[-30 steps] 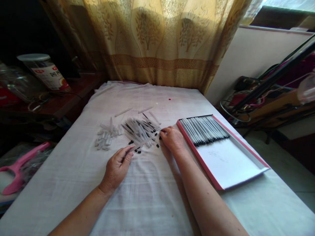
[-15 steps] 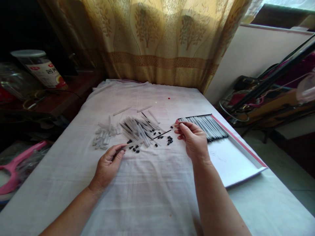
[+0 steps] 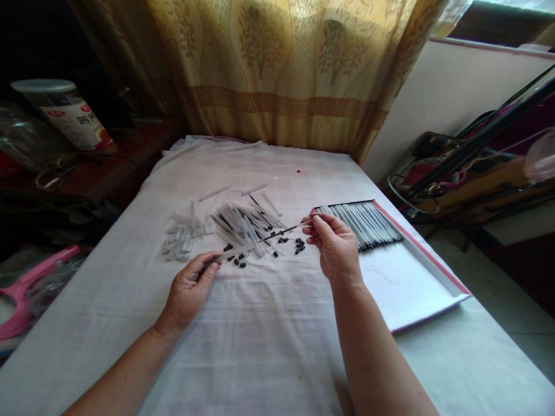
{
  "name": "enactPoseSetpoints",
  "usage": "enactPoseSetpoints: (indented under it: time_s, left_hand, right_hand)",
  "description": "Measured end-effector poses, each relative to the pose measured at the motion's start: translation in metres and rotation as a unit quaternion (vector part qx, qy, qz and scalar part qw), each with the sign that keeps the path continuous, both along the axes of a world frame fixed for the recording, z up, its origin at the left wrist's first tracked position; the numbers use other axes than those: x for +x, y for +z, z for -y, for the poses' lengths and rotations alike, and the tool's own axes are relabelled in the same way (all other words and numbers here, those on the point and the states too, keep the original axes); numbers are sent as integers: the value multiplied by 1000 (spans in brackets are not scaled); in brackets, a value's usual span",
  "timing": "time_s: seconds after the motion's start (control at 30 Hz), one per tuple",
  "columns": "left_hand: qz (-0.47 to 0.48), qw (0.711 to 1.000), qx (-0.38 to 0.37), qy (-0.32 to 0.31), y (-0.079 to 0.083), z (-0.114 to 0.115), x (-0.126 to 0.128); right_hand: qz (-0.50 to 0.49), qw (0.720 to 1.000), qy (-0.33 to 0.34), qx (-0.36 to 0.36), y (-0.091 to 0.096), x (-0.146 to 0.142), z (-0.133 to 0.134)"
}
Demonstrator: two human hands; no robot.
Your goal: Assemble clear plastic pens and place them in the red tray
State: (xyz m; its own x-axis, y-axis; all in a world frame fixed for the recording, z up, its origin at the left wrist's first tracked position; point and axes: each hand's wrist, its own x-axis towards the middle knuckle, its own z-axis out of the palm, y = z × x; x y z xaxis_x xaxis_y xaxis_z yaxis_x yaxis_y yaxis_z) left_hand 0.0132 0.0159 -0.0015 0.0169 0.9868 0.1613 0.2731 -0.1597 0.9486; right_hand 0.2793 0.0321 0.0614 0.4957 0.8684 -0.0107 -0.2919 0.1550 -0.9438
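Observation:
My left hand point(image 3: 186, 292) is closed on one end of a translucent pen barrel point(image 3: 237, 251), which points up and to the right. Between the fingertips of my right hand point(image 3: 337, 251) is a thin pen refill point(image 3: 284, 231) with black ink. Its far end meets the open end of the barrel; whether it has entered cannot be made out. Beneath them lies a heap of clear barrels and refills point(image 3: 238, 222). Small black plugs point(image 3: 299, 245) are scattered beside the heap. Clear pen caps point(image 3: 178, 241) form another pile on the left.
A shallow white tray with a red edge point(image 3: 427, 251) sits on the right, holding a row of pens with black ends point(image 3: 362, 225). A white cloth point(image 3: 260, 346) covers the table. Left are a side table with a lidded jar point(image 3: 69, 115) and a pink handle point(image 3: 30, 292).
My right hand has shifted slightly left, bringing the refill down to the barrel's open end. My left hand has stayed nearly still, keeping its hold on the barrel.

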Motion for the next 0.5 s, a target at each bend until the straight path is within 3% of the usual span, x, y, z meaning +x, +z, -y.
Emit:
enactPoseSetpoints:
  time_s: [0.37, 0.5]
  left_hand:
    - [-12, 1000, 17, -3, -2, -1, -1]
    - [-40, 998, 52, -14, -1, -1, 0]
  right_hand:
    - [3, 1000, 0, -6, 0, 0, 0]
    - [9, 999, 32, -23, -3, -11, 1]
